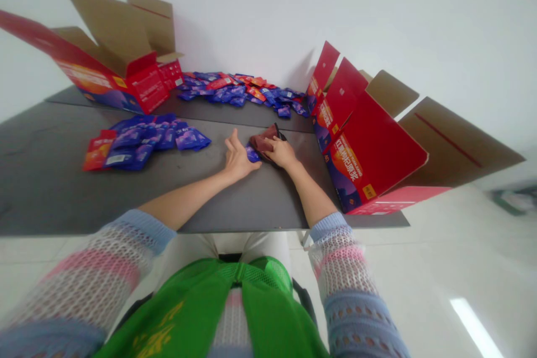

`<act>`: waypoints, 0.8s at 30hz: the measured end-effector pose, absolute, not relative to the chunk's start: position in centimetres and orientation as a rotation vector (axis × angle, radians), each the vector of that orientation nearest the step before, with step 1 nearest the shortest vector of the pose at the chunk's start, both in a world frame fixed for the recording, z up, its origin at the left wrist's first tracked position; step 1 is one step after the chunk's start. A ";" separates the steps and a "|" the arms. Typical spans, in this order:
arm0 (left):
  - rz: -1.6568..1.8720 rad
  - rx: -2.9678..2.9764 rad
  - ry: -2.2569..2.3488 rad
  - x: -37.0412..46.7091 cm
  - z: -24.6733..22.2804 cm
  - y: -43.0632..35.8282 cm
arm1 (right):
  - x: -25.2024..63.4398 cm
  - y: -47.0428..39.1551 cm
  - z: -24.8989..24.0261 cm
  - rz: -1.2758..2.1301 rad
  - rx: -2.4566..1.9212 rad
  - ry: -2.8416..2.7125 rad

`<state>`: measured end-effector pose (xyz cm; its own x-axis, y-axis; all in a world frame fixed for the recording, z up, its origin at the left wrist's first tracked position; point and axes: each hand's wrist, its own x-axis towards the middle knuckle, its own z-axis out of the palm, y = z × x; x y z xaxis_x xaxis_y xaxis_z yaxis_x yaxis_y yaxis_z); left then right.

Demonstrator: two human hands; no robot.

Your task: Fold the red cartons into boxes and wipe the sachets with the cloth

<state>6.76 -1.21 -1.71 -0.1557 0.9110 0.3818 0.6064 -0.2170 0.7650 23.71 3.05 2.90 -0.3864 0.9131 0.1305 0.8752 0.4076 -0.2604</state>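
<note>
Near the middle of the grey table (201, 201), my left hand (238, 158) grips a small blue-purple packet (252, 154) at its right side, with some fingers raised. Just right of it, my right hand (280, 151) has its fingers closed on a brown cloth (264, 142) with a dark edge. The packet and the cloth touch or nearly touch. To the left of my hands lies a pile of blue packets (145, 137), with a red-orange packet (99, 150) at its left end.
A long heap of blue and red packets (235, 89) lies along the wall. Open red cartons (146, 89) stand at the back left. More open red cartons (356, 162) stand in a row along the right, flaps raised and one overhanging the table edge.
</note>
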 end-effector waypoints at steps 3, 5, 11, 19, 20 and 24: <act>1.329 1.821 1.715 6.8 -1.6 -1.4 | 23.9 3.4 3.3 0.134 -1.609 -2.348; 1.348 1.829 1.732 6.7 -1.6 -1.5 | 23.9 3.2 3.4 0.103 -1.480 -2.378; 1.336 1.887 1.703 6.3 -1.7 -1.6 | 23.6 1.2 3.3 0.224 -0.920 -2.611; 1.335 1.882 1.741 6.7 -1.5 -1.5 | 24.2 2.0 2.4 0.187 -1.153 -2.480; 1.341 1.883 1.741 6.8 -1.4 -1.6 | 24.4 2.2 2.3 0.168 -1.224 -2.461; 1.341 1.885 1.734 7.0 -1.2 -1.8 | 25.7 2.6 2.3 0.098 -1.369 -2.314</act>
<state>6.97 -1.79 -1.16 -0.1316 0.8848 0.4470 0.6551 -0.2608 0.7091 25.66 2.58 2.31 -0.4081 0.8472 0.3401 0.8155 0.5058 -0.2813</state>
